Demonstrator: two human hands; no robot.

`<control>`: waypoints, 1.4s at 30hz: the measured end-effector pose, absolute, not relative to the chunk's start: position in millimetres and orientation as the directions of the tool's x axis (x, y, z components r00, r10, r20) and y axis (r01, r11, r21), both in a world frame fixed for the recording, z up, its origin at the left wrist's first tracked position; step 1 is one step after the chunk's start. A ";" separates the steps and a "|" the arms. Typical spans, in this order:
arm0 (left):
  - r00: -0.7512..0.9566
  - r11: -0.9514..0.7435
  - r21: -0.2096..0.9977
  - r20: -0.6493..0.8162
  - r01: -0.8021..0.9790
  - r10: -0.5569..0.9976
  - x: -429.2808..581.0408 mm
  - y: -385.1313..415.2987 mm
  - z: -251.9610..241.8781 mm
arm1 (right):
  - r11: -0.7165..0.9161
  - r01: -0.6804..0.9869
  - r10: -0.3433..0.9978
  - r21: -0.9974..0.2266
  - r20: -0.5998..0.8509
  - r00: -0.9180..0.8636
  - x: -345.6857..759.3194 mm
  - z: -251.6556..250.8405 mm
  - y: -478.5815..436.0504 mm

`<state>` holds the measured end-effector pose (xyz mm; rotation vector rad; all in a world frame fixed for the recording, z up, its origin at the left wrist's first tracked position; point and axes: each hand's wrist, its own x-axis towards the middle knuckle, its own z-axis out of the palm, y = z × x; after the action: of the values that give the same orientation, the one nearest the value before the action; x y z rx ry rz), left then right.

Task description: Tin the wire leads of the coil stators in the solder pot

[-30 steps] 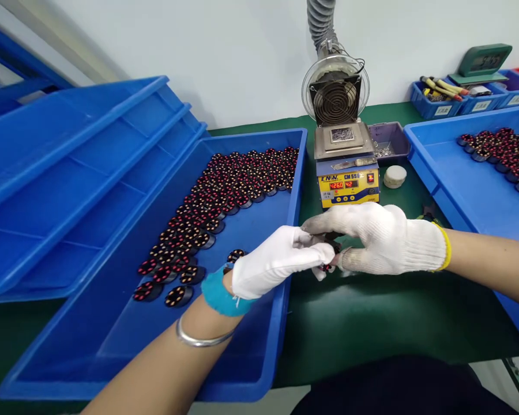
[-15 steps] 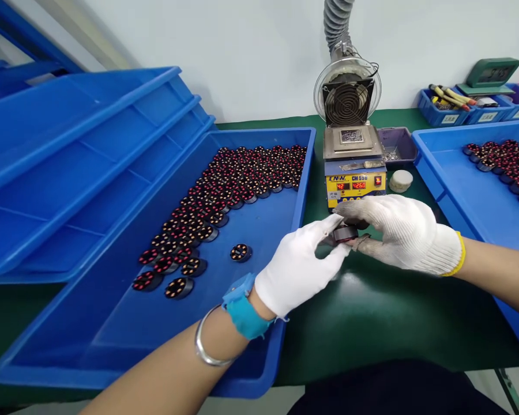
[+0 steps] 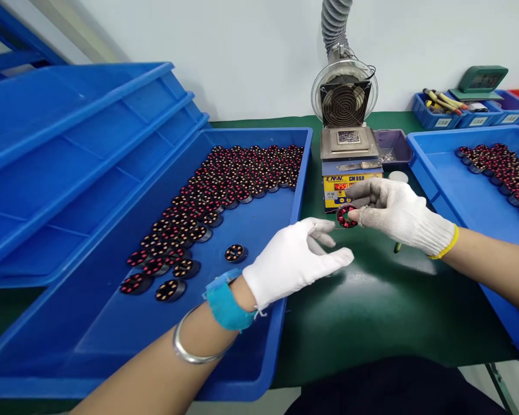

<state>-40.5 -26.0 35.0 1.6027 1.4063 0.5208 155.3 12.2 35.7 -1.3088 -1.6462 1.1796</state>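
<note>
My right hand [image 3: 398, 213], in a white glove with greyed fingertips, pinches a round black motor stator [image 3: 346, 215] with red windings, tilted so its face shows. It is held just in front of the yellow-and-blue solder pot [image 3: 353, 180]. My left hand [image 3: 300, 256], also gloved, is apart from the stator, thumb stretched out and fingers loosely bent, holding nothing. A thin green tip [image 3: 398, 248] shows under my right hand; what it belongs to is hidden. Left of my left hand, a single stator [image 3: 236, 253] lies in the blue tray [image 3: 263, 242].
Rows of similar stators [image 3: 242, 173] fill the left tray's far side. More stand in the right tray [image 3: 443, 167]. Stacked blue trays [image 3: 90, 150] lean at the left. A fume fan [image 3: 345, 105] stands behind the pot, beside a purple bin [image 3: 391, 144] and a green clock [image 3: 483, 79].
My left hand has let go of the stator and drawn back, its fingers opening. The stator stays in my right hand and now turns its red-dotted face toward me.
</note>
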 end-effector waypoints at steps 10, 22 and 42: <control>0.233 0.026 0.899 -0.141 0.438 0.962 -30.2 -24.9 23.8 | 0.090 0.309 0.965 -0.947 0.007 -0.261 147.0 26.0 7.0; 0.194 -0.216 0.798 0.127 0.563 0.973 -36.9 -36.6 37.7 | 0.102 0.299 0.971 -0.949 0.029 -0.237 150.0 31.1 7.4; 0.319 -0.303 0.731 0.123 0.612 0.940 -35.4 -30.8 26.2 | 0.294 0.445 0.952 -0.846 0.221 -0.210 158.0 33.9 21.5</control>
<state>-35.4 -30.8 26.2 2.0167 1.3642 0.7441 158.0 21.5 33.9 -1.2610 -1.7950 0.8340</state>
